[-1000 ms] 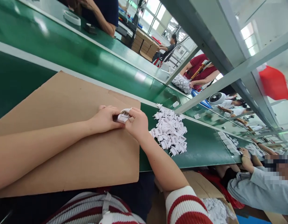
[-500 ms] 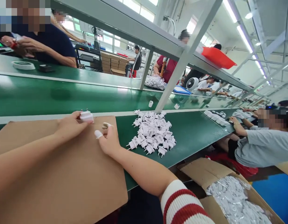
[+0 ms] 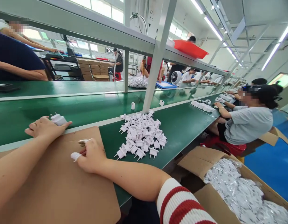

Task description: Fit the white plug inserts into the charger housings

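My left hand (image 3: 44, 128) reaches out over the far edge of the brown cardboard sheet (image 3: 57, 183) and holds a small white plug part (image 3: 58, 119) at its fingertips, above the green conveyor belt (image 3: 71, 110). My right hand (image 3: 89, 155) rests on the cardboard, fingers loosely curled, with white tape on the thumb and a fingertip; nothing shows in it. A pile of white plug parts (image 3: 140, 135) lies on the green table just right of the cardboard.
An open cardboard box (image 3: 239, 193) of bagged white parts stands low at the right. A grey steel post (image 3: 155, 62) rises behind the pile. Two single white parts (image 3: 133, 105) lie on the belt. Other people sit along both sides.
The two hands, joined on one part a second ago, have separated. My left hand carried the part away toward the belt; my right hand drew back onto the cardboard. The camera swung right.
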{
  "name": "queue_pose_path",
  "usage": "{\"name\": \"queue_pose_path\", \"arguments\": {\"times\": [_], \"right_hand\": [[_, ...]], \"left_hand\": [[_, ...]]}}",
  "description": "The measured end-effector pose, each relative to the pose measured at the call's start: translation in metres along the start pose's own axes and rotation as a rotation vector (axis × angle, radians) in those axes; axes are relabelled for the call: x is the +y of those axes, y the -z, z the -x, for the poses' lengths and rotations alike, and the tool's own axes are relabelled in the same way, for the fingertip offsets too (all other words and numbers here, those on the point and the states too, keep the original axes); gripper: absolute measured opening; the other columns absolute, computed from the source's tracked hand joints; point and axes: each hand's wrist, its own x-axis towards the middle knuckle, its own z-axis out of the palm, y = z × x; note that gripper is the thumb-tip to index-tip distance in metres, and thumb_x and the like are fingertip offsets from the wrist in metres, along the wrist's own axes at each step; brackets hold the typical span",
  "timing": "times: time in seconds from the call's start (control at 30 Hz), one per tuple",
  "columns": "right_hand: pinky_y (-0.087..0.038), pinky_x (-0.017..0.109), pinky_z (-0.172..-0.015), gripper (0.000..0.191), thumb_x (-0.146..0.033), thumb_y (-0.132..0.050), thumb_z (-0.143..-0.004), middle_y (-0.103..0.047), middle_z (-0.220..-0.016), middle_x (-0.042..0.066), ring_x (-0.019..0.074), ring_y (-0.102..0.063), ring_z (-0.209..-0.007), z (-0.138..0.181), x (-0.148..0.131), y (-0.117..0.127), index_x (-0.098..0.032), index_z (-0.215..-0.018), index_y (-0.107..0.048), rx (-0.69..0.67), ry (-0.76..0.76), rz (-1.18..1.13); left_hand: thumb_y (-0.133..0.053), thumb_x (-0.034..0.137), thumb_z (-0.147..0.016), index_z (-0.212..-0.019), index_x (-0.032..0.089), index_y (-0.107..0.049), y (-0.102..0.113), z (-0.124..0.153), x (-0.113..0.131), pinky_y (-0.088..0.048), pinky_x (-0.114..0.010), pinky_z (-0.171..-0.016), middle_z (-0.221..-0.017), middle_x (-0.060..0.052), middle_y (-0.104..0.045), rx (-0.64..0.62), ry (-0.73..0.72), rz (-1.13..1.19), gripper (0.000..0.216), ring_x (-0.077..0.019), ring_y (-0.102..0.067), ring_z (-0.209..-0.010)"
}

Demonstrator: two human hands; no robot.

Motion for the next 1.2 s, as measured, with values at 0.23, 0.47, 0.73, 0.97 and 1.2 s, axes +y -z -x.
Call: {"name": "queue_pose_path", "arguments": {"times": [0.23, 0.47, 0.73, 0.97, 1.2], "right_hand": [[-0.058, 0.037, -0.087, 0.048, -0.025, -0.069, -0.082, -0.059, -0.117, 0.008, 0.017, -0.065, -0.088, 0.012, 0.009, -0.012, -0.018, -0.128, -0.056, 0.052, 0.048, -0.111], [-0.061, 0.035, -0.084, 0.047, -0.029, -0.063, -0.082, -0.059, -0.118, 0.011, 0.0187, -0.069, -0.091, 0.027, 0.014, -0.012, -0.017, -0.126, -0.053, 0.01, 0.066, -0.219], [-0.063, 0.044, -0.091, 0.049, -0.033, -0.068, -0.08, -0.06, -0.116, 0.011, 0.0245, -0.071, -0.099, 0.038, 0.018, -0.008, -0.02, -0.126, -0.055, -0.051, 0.092, -0.186], [-0.059, 0.046, -0.098, 0.039, -0.029, -0.065, -0.083, -0.058, -0.112, 0.009, 0.0242, -0.067, -0.102, 0.045, 0.015, -0.003, -0.021, -0.12, -0.061, -0.093, 0.181, -0.022], [-0.057, 0.048, -0.102, 0.041, -0.028, -0.062, -0.085, -0.057, -0.115, 0.008, 0.0241, -0.066, -0.107, 0.045, 0.014, -0.001, -0.025, -0.126, -0.059, -0.132, 0.18, 0.024]], "left_hand": [[-0.049, 0.054, -0.091, -0.141, 0.009, -0.043, 0.025, 0.043, -0.013, -0.022, -0.054, -0.12, -0.157, -0.023, -0.039, 0.21, 0.074, -0.193, 0.068, -0.0363, -0.029, -0.148], [-0.045, 0.052, -0.097, -0.144, 0.013, -0.052, 0.009, 0.117, -0.003, -0.023, -0.05, -0.125, -0.16, -0.018, -0.041, -0.275, -0.034, -0.195, 0.062, -0.0328, -0.033, -0.151], [-0.044, 0.054, -0.099, -0.146, 0.016, -0.052, 0.01, 0.134, -0.004, -0.021, -0.053, -0.127, -0.162, -0.016, -0.038, -0.3, -0.044, -0.17, 0.061, -0.032, -0.03, -0.153], [-0.047, 0.049, -0.097, -0.145, 0.014, -0.052, 0.009, 0.134, -0.005, -0.023, -0.055, -0.126, -0.161, -0.018, -0.039, -0.297, -0.065, -0.167, 0.06, -0.0352, -0.032, -0.151], [-0.048, 0.049, -0.096, -0.145, 0.016, -0.052, 0.008, 0.133, -0.006, -0.023, -0.054, -0.126, -0.161, -0.018, -0.039, -0.297, -0.06, -0.157, 0.059, -0.0353, -0.031, -0.152]]}}
